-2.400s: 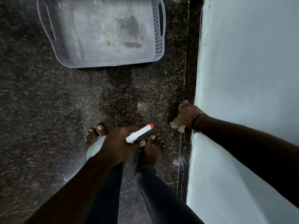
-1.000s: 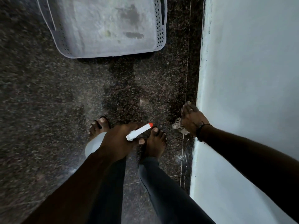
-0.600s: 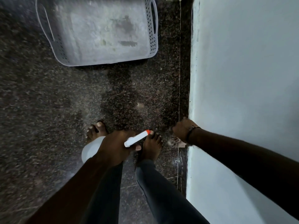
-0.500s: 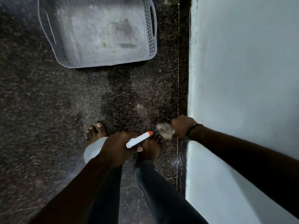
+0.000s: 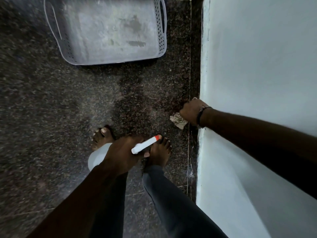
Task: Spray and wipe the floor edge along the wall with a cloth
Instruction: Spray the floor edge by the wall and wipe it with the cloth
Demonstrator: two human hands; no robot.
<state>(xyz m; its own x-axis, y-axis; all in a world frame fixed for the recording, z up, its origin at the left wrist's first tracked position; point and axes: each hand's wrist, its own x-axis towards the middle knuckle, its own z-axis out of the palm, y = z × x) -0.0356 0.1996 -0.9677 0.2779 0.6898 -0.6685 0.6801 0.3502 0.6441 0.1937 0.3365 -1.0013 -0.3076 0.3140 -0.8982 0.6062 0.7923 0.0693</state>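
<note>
My right hand grips a crumpled pale cloth low against the dark speckled floor edge beside the white wall. Most of the cloth is hidden under the fist; a bunch sticks out below it. My left hand holds a white spray bottle above my feet. Its white nozzle with the red tip points right and up toward the wall.
A pale perforated plastic basket stands on the floor ahead, at the top of the view. A darker wet patch spreads between it and my bare feet. The wall closes off the right side.
My right hand with the cloth has slid forward along the floor edge, back close against the wall. The left hand with the bottle has stayed over my feet.
</note>
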